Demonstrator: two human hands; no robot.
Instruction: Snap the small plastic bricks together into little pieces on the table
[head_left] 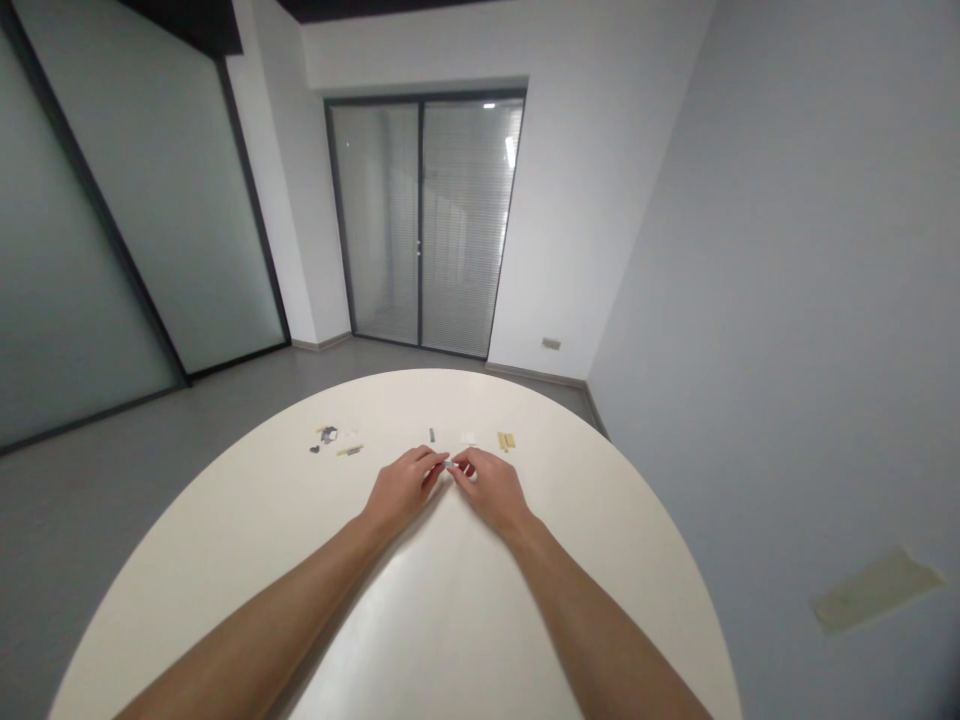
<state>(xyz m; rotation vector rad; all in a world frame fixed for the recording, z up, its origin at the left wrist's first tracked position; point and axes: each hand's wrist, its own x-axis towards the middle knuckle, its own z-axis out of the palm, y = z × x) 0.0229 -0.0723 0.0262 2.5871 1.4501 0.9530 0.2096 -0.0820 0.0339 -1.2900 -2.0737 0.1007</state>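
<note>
My left hand [401, 490] and my right hand [491, 490] meet near the middle of a round white table [442, 640], with their fingertips pinching a small white piece [451, 464]. Its exact shape is too small to tell, and my fingers hide part of it. Just beyond my hands lie a small grey piece [432, 434] and a white square piece [469, 437]. A few tan strips [506, 440] sit past my right hand. Left of my left hand are a tan stick [349, 450] and a cluster of dark fragments [326, 435].
The table's curved rim [225, 520] runs around the scene, with grey floor [112, 520] beyond it. Farther off stand frosted glass panels [150, 220], a glass door with blinds [420, 225], and a pale wall [750, 300] on the right.
</note>
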